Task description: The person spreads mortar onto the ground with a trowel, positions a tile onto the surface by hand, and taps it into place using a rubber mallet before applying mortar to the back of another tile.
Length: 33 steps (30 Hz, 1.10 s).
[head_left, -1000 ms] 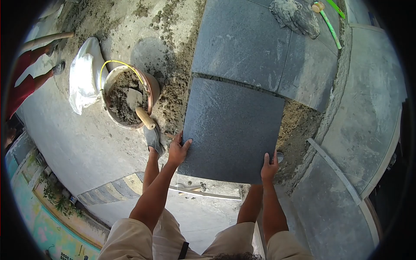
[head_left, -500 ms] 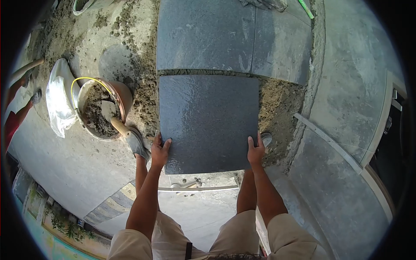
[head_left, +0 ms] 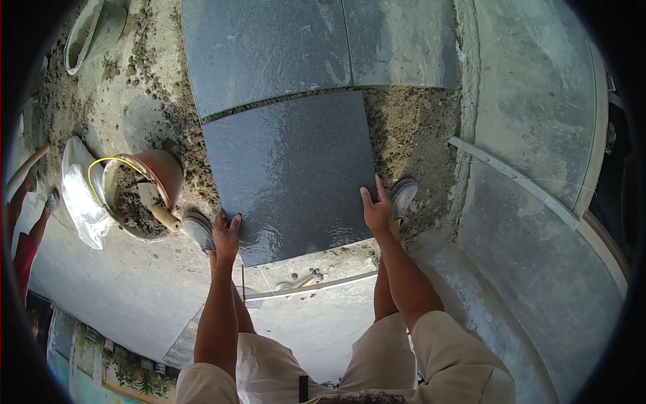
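Note:
A large dark grey floor tile (head_left: 293, 172), wet and shiny on top, lies between my two hands. My left hand (head_left: 227, 237) grips its left edge near the lower corner, thumb on the top face. On the opposite edge, my right hand (head_left: 378, 209) holds the tile the same way. Fingers under the edges are partly hidden. The tile's far edge is close to laid tiles (head_left: 269, 50), with a narrow gap of mortar showing between them. How far the tile sits above the bed cannot be told.
Mortar and sand (head_left: 412, 128) lie right of the tile. On the left stands a bucket (head_left: 171, 176) of mortar with a trowel (head_left: 151, 198) in it, beside a white sack (head_left: 81, 195). A metal straightedge (head_left: 515, 178) lies at right, a hammer (head_left: 299, 281) near my feet. Another person's limbs (head_left: 30, 246) show far left.
The view has shifted and rotated. Against the laid tiles, the held tile's far edge appears closer, with a narrower gap. Both hands keep their hold on it.

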{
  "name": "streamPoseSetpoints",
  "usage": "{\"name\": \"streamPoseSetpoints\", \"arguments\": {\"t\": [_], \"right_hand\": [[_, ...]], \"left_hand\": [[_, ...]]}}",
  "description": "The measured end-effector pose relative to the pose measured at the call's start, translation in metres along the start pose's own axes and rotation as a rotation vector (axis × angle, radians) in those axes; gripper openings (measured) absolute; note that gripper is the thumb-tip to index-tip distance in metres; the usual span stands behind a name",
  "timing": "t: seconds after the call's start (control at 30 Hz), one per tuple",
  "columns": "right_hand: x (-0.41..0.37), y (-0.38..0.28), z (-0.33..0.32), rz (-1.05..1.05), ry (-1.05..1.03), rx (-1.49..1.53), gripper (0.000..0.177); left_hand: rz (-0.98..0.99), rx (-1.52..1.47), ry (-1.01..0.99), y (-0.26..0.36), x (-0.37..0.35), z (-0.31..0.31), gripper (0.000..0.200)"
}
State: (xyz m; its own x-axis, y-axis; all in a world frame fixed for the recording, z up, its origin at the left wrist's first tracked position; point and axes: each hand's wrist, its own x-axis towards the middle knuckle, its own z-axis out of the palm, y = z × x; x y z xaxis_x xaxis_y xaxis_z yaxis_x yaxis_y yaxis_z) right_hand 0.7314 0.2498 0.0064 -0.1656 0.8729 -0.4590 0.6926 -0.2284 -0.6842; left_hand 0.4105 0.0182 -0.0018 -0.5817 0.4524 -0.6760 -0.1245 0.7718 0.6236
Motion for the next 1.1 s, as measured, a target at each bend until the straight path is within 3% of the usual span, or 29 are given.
{"name": "streamPoseSetpoints", "arguments": {"t": [0.23,0.3,0.5,0.6,1.1], "right_hand": [[0.014,0.007,0.015,0.049,-0.014,0.023,0.055],[0.018,0.016,0.023,-0.058,0.074,0.029,0.053],[0.015,0.024,0.030,-0.063,0.051,0.095,0.055],[0.013,0.030,0.032,-0.043,0.049,0.135,0.055],[0.021,0.029,0.046,-0.043,0.040,0.126,0.052]], "left_hand": [[-0.033,-0.030,0.020,-0.003,0.014,0.009,0.042],[-0.077,0.019,0.021,-0.007,0.018,0.010,0.046],[-0.083,-0.026,0.121,-0.046,0.029,0.023,0.053],[-0.057,-0.229,0.070,-0.035,0.027,0.023,0.056],[-0.041,-0.163,0.107,-0.038,0.033,0.025,0.051]]}}
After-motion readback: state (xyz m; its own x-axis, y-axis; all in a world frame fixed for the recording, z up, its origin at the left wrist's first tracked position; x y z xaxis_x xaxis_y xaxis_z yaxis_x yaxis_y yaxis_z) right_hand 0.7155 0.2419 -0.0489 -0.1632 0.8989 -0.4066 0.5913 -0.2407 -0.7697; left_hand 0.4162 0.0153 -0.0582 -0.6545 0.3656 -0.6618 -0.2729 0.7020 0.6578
